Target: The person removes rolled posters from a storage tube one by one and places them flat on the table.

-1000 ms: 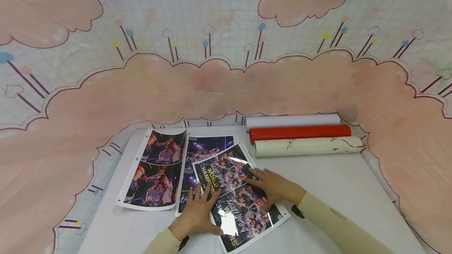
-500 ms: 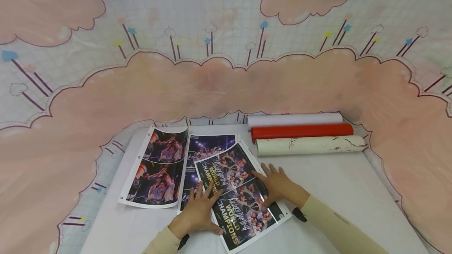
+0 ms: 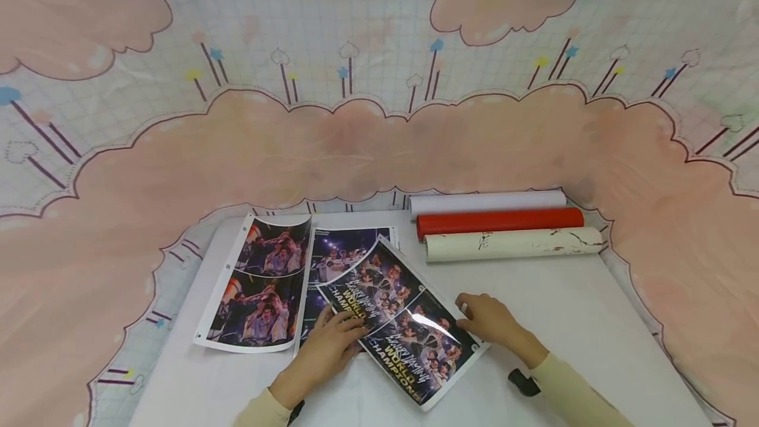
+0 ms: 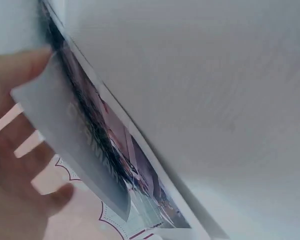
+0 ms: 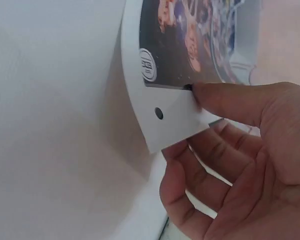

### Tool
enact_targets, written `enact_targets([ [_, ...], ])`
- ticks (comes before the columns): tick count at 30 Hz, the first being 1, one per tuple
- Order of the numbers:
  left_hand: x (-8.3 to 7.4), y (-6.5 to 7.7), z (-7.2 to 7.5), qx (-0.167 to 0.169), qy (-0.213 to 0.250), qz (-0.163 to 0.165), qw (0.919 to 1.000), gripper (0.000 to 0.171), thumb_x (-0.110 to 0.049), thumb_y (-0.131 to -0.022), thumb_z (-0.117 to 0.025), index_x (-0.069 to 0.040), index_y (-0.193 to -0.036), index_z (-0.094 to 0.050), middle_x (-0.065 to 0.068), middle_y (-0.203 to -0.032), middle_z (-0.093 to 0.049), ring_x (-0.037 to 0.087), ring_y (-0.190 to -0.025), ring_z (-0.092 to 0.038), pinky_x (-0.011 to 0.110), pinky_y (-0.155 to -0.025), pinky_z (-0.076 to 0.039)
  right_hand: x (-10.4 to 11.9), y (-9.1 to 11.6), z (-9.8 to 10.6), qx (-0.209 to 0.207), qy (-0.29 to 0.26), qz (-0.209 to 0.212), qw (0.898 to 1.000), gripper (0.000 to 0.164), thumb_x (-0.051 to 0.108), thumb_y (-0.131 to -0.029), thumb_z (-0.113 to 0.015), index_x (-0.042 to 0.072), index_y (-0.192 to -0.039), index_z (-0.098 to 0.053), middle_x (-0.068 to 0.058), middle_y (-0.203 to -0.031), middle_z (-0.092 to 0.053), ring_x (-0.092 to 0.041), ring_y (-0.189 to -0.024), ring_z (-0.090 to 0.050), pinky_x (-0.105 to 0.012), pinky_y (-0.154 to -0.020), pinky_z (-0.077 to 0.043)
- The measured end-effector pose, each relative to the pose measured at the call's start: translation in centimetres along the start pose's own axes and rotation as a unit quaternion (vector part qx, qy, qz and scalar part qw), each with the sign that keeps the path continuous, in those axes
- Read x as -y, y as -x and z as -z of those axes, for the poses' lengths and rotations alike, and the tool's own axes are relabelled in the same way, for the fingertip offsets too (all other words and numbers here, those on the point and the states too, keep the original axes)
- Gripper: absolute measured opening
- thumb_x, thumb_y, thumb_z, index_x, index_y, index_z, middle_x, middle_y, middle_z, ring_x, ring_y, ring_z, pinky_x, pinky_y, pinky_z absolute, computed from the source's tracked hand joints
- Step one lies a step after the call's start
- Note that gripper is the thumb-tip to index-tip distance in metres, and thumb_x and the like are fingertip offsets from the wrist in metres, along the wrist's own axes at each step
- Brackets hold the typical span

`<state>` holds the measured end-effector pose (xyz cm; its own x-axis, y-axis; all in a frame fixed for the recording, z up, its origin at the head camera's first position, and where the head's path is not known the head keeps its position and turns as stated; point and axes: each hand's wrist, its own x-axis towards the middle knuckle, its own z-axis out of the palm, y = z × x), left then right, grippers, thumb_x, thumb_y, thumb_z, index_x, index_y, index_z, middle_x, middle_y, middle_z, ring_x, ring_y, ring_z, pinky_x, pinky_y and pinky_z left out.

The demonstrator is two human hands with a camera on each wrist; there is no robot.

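A glossy poster (image 3: 394, 338) with two panels reading "World Champions" lies slanted between both hands in the head view, its lower part lifted and bowed. At its left edge, my left hand (image 3: 326, 351) grips it, with fingers over the front. The left wrist view shows the thumb against the poster's grey back (image 4: 75, 135). My right hand (image 3: 498, 323) pinches the right edge near a corner. In the right wrist view, the thumb lies over the white border (image 5: 177, 107), by a punched hole, with curled fingers behind. Part of a second poster (image 3: 338, 249) is hidden underneath.
Further left on the white table (image 3: 563, 321) lies another two-panel poster (image 3: 267, 285), slightly curled. At the back right are a white roll (image 3: 489, 202), a red roll (image 3: 504, 221) and a cream patterned roll (image 3: 512, 245). A patterned cloth backdrop (image 3: 367, 150) rises behind.
Both hands were spread flat on the poster; now they hold its left and right edges. The poster has turned counterclockwise and its near corner has shifted right and come up.
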<state>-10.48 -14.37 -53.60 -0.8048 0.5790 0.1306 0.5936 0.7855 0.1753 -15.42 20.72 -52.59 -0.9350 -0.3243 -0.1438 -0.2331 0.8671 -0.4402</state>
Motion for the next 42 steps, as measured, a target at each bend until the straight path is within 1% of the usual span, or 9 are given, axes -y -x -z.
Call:
enact_targets([
  [6,0.1,-0.8,-0.6,-0.104,-0.05,-0.071,0.9908,0.021,-0.018,-0.076,-0.082,-0.024,-0.094,-0.075,-0.01,-0.097,-0.074,0.012,-0.095,-0.066,0.047,-0.101,-0.046,-1.2,-0.3,1.1,-0.007,-0.025,0.017,1.0,0.017,0.01,-0.086,-0.073,0.011,-0.102,-0.068,0.002,-0.077,-0.067,-0.009,-0.065,-0.053,-0.028,-0.059,-0.045],
  [11,-1.1,-1.6,-0.6,-0.113,-0.053,-0.118,0.9851,0.01,-0.023,-0.08,-0.078,-0.023,-0.09,-0.074,-0.01,-0.09,-0.073,0.01,-0.087,-0.066,0.031,-0.085,-0.052,-2.6,-0.5,1.8,-0.018,-0.044,-0.004,0.999,0.017,0.013,-0.087,-0.072,0.012,-0.104,-0.068,0.0,-0.081,-0.068,-0.011,-0.067,-0.055,-0.029,-0.059,-0.045],
  [18,-2.9,-2.9,-1.1,-0.131,-0.062,-0.122,0.9818,0.008,-0.023,-0.079,-0.078,-0.024,-0.084,-0.072,-0.012,-0.087,-0.072,0.007,-0.082,-0.065,0.025,-0.078,-0.053,-4.7,-0.5,3.1,0.004,-0.091,-0.086,0.992,0.042,0.027,-0.082,-0.078,0.006,-0.113,-0.06,-0.011,-0.089,-0.067,-0.018,-0.071,-0.056,-0.03,-0.059,-0.047],
  [21,-3.6,-3.0,-1.5,-0.144,-0.053,-0.132,0.9794,0.009,-0.022,-0.078,-0.079,-0.024,-0.083,-0.072,-0.012,-0.084,-0.071,0.006,-0.079,-0.064,0.023,-0.074,-0.052,-5.8,0.1,3.6,0.021,-0.11,-0.105,0.988,0.038,0.023,-0.081,-0.078,0.004,-0.109,-0.061,-0.018,-0.099,-0.067,-0.023,-0.079,-0.06,-0.035,-0.063,-0.052],
  [25,-4.4,-3.1,-1.4,-0.131,-0.038,-0.136,0.9813,0.011,-0.024,-0.08,-0.079,-0.024,-0.089,-0.074,-0.011,-0.087,-0.072,0.006,-0.081,-0.065,0.024,-0.075,-0.053,-7.2,0.5,3.6,0.001,-0.113,-0.099,0.989,0.027,0.018,-0.085,-0.074,0.002,-0.105,-0.064,-0.027,-0.11,-0.067,-0.033,-0.093,-0.065,-0.043,-0.073,-0.055],
  [28,-4.5,-2.8,-1.0,-0.087,-0.032,-0.127,0.9875,0.014,-0.027,-0.082,-0.077,-0.023,-0.095,-0.073,-0.01,-0.094,-0.072,0.008,-0.086,-0.066,0.027,-0.078,-0.054,-7.9,0.5,3.5,-0.028,-0.115,-0.086,0.989,0.024,0.017,-0.088,-0.071,0.003,-0.106,-0.066,-0.024,-0.108,-0.068,-0.032,-0.094,-0.063,-0.042,-0.072,-0.052],
  [34,-2.7,-2.3,-0.1,0.017,-0.007,-0.035,0.9992,0.031,-0.032,-0.085,-0.073,-0.022,-0.114,-0.07,-0.006,-0.115,-0.07,0.018,-0.113,-0.06,0.049,-0.105,-0.045,-9.1,0.2,4.1,-0.06,-0.147,-0.074,0.985,0.022,0.012,-0.093,-0.064,0.001,-0.112,-0.063,-0.008,-0.081,-0.061,-0.017,-0.071,-0.05,-0.029,-0.059,-0.041],
  [38,-1.5,-2.6,0.0,-0.008,-0.014,-0.018,0.9997,0.021,-0.021,-0.085,-0.075,-0.02,-0.106,-0.072,-0.006,-0.106,-0.072,0.017,-0.104,-0.064,0.043,-0.098,-0.05,-9.9,-0.2,4.6,-0.068,-0.176,-0.096,0.977,0.03,0.013,-0.094,-0.063,-0.003,-0.118,-0.056,-0.007,-0.075,-0.058,-0.015,-0.067,-0.048,-0.028,-0.057,-0.038],
  [42,-1.5,-3.1,-0.3,-0.066,-0.026,-0.065,0.9954,0.006,-0.019,-0.085,-0.075,-0.02,-0.09,-0.074,-0.008,-0.089,-0.073,0.012,-0.087,-0.066,0.033,-0.084,-0.053,-10.9,-0.7,4.8,-0.055,-0.191,-0.125,0.972,0.035,0.018,-0.095,-0.063,-0.004,-0.121,-0.053,-0.014,-0.087,-0.067,-0.018,-0.077,-0.053,-0.028,-0.064,-0.039],
])
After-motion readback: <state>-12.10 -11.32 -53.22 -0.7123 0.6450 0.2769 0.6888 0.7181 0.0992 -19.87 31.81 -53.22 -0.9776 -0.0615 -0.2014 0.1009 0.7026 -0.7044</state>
